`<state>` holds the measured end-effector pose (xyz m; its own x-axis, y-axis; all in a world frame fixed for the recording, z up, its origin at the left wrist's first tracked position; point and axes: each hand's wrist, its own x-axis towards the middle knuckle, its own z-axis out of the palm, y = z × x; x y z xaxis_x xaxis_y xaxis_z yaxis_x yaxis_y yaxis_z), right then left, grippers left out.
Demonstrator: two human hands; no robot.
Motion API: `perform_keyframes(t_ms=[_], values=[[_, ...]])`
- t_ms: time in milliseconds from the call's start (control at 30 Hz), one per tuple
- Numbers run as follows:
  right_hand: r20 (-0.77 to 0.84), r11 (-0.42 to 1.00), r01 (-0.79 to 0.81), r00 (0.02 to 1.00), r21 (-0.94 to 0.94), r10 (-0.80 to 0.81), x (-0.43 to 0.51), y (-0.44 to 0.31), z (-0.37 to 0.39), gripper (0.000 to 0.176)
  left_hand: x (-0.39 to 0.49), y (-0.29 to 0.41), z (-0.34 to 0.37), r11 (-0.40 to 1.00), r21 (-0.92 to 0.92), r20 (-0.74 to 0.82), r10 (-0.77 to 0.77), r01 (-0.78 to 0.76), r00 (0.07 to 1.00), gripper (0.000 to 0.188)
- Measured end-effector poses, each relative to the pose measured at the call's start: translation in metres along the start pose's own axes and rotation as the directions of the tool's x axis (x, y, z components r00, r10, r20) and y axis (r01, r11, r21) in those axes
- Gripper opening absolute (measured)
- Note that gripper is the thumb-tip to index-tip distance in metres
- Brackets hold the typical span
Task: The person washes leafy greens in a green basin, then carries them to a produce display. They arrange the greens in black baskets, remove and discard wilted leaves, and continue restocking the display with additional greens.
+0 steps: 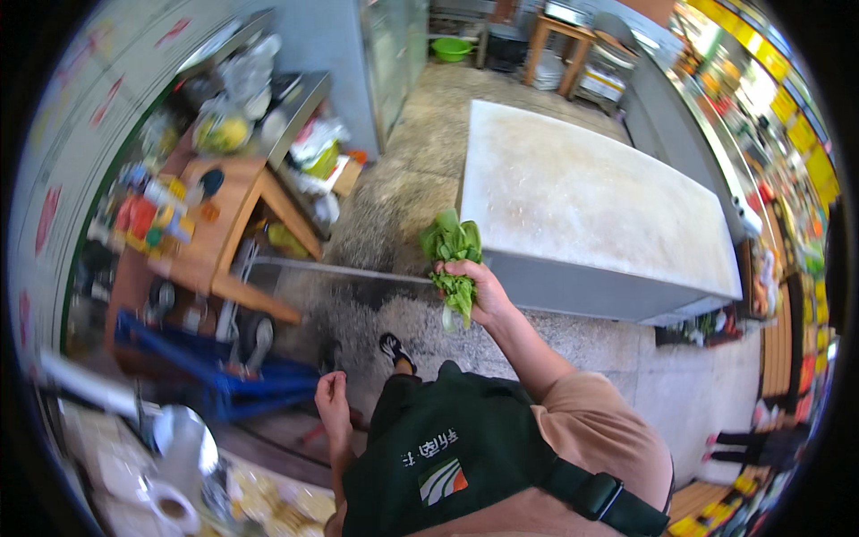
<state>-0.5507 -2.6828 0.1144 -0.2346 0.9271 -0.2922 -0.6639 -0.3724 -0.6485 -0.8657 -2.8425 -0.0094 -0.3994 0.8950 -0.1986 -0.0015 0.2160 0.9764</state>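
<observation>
My right hand point(484, 290) grips a bunch of leafy green vegetables point(458, 241) around its middle. Broad leaves stick out above the fist, and smaller leaves with a pale stem hang below. The bunch is in front of the near left corner of a large block-shaped counter point(590, 194) with a worn white top. Lower and to the left, my left hand point(333, 397) hangs beside my dark green apron point(436, 429), its fingers curled in and nothing visible in them. A blue metal cart frame point(235, 386) lies beyond it on the left.
A wooden table point(231, 194) loaded with bottles and small goods stands at left. Rolls of clear film point(181, 436) and packaged goods sit lower left. A green basin point(451, 49) is at the back. Shop shelves line the right, where another person's legs point(745, 448) show.
</observation>
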Motion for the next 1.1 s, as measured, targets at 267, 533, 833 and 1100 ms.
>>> perform_keyframes(t_ms=[267, 533, 833, 1100], values=[[-0.154, 0.966, 0.256, 0.956, 0.022, -0.250, 0.155, -0.093, 0.042, 0.026, 0.280, 0.129, 0.064, 0.983, -0.034, 0.172, 0.183, -0.180, 0.968, 0.013], [-0.275, 0.956, 0.284, 0.928, 0.079, -0.253, 0.297, -0.130, -0.004, 0.028, 0.436, 0.201, 0.184, 0.968, 0.034, 0.423, 0.210, -0.247, 0.882, 0.015], [-0.272, 0.807, 0.518, 0.851, 0.285, -0.450, 0.522, -0.265, -0.032, 0.028, 0.672, 0.216, 0.314, 0.951, 0.221, 0.500, 0.082, -0.218, 0.862, 0.014], [-0.319, 0.725, 0.653, 0.750, 0.220, -0.579, 0.635, -0.372, -0.077, 0.026, 0.868, 0.254, 0.505, 0.904, 0.216, 0.756, 0.085, -0.369, 0.649, 0.015]])
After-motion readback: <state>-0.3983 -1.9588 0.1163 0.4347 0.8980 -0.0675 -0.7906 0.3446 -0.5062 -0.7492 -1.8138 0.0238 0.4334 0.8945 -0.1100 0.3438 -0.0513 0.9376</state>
